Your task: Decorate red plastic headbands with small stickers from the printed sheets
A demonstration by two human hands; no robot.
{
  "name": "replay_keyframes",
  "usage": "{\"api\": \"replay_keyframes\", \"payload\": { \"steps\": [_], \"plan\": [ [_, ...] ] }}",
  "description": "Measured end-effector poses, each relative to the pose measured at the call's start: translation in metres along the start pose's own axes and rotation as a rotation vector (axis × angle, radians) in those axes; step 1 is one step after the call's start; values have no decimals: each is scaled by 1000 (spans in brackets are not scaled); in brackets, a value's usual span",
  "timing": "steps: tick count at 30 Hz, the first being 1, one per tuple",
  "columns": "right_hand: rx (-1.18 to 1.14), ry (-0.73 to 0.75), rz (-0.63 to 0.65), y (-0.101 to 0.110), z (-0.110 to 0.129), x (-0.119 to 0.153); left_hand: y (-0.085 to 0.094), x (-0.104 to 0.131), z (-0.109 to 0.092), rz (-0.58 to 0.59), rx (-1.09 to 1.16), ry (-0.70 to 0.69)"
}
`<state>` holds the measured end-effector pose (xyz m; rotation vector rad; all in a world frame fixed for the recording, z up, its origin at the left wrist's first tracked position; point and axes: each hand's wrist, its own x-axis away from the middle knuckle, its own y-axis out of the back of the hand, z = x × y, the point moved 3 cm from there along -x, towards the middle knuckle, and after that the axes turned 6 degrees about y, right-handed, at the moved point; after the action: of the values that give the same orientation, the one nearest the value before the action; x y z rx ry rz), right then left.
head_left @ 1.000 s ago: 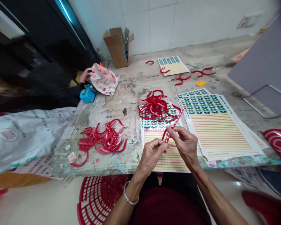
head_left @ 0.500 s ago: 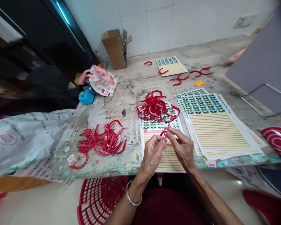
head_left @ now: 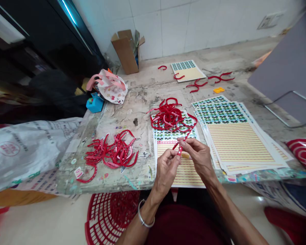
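Observation:
A red headband with pale dots (head_left: 180, 150) is pinched between the fingertips of my left hand (head_left: 167, 167) and my right hand (head_left: 198, 157). Both hands are closed on it, over a printed sheet (head_left: 186, 178) with yellow striped rows and a pink dotted row. From between the fingers the red band runs up towards a tangled pile of red headbands (head_left: 168, 117) on the sheet's upper part. To the left lies a second pile of red, dotted headbands (head_left: 114, 151). What is between the left fingers is partly hidden.
More printed sheets (head_left: 239, 143) are stacked at the right. Farther back lie a smaller sheet (head_left: 193, 73), loose red bands (head_left: 197, 85) and a yellow piece (head_left: 218, 90). A cardboard box (head_left: 126, 56), cloth bag (head_left: 114, 90) and blue holder (head_left: 95, 102) stand behind. Below is a red basket (head_left: 102, 214).
My right hand has shifted slightly along the band, and more of the dotted headband shows between the hands. The view has moved a little; the piles look the same.

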<state>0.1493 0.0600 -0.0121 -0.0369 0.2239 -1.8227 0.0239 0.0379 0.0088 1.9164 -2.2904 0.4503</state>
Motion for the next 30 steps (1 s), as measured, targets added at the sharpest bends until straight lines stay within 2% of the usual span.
{"api": "replay_keyframes", "payload": {
  "steps": [3, 5, 8, 11, 14, 17, 23, 30],
  "plan": [
    [-44, -55, 64, -3, 0, 2, 4, 1, 2, -9, -10, -24],
    [-7, -32, 86, -4, 3, 5, 5, 1, 2, 5, -39, -30],
    [95, 109, 87, -4, 8, 12, 6, 1, -3, 65, -81, -34],
    [199, 260, 140, -5, 12, 20, 6, 1, -8, 108, -95, -48],
    [278, 331, 149, -3, 12, 24, 6, 1, -6, 108, -93, -44],
    [250, 254, 125, 0, 9, 23, 4, 2, -2, 83, -87, -42],
    [44, 72, 46, 3, 7, 15, 1, 7, 0, 80, -102, -43],
    [-35, -34, 61, 5, 5, 10, 4, 7, 3, 122, -127, -70]
  ]
}}
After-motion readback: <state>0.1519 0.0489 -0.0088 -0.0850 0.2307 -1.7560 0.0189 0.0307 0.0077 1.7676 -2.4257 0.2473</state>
